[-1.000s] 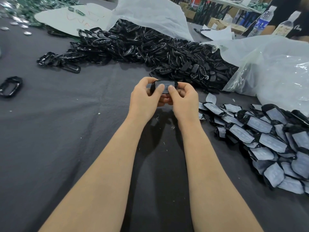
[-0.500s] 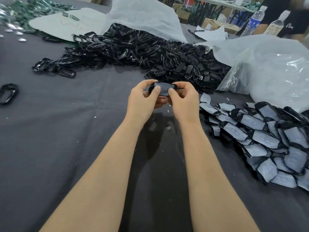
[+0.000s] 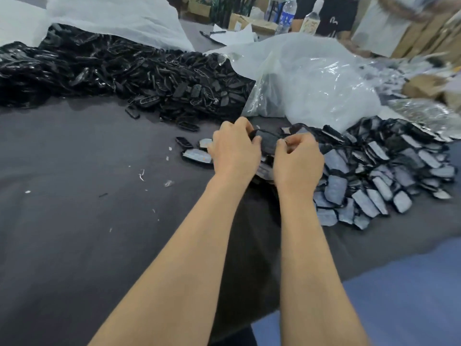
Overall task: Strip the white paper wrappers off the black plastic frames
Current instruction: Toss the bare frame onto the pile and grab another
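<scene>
Behind the held frame point(image 3: 267, 143), a clear bag point(image 3: 324, 83) holds dark pieces point(image 3: 265, 106).

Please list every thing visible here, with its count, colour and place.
held frame: one, black, centre, between both hands
bare frames pile: many, black, far left to centre
wrapped frames pile: many, black with white paper, right of the hands
plastic bag: one, clear, behind the wrapped pile
white sheet: one, white, top left
paper scraps: several, white, left of the hands
table cloth: one, dark grey, under everything
water bottles: two, clear, top background
left hand: one, grips the held frame's left end
right hand: one, pinches its right end
</scene>
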`<state>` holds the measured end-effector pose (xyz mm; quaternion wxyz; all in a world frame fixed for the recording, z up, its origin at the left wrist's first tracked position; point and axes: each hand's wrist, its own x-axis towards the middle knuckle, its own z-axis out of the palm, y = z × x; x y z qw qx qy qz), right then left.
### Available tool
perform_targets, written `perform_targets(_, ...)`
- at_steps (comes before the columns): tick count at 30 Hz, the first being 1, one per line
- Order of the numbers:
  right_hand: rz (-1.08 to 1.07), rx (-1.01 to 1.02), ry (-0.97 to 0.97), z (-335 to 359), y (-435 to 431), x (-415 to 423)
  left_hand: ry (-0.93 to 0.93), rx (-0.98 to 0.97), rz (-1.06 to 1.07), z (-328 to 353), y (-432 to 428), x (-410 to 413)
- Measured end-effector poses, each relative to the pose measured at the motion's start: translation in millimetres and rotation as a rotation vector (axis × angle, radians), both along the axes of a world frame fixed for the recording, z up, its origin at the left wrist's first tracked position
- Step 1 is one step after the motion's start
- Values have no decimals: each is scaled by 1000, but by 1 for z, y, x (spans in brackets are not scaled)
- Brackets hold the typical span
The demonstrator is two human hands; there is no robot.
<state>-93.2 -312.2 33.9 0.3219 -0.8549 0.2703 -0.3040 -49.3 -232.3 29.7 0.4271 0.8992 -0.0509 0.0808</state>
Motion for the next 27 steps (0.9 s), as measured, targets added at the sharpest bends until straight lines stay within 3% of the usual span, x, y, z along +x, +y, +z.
perform_targets(4, -73, -144, 244, -8, -8, -6, 21, 268, 6, -14, -13, -3)
perform_targets(7, -85, -167, 227, -10, -4, -5, -27, 295, 24, -18, -13, -5)
perform_targets(11, -31, -152, 47, -4, 21, 2, -55, -6, 70, -7, 7, 0)
perform_targets(16, 264, -72, -80, 3, 92, 26, -47, -476, 204, 11, 84, 7)
perform_targets(22, 741, 29, 73, -8, 209, 55, -113, -591, 537, 11, 198, 10)
perform_targets(27, 1081, 47, 148, -28, 296, 54, -144, -546, 820, 4, 273, 1)
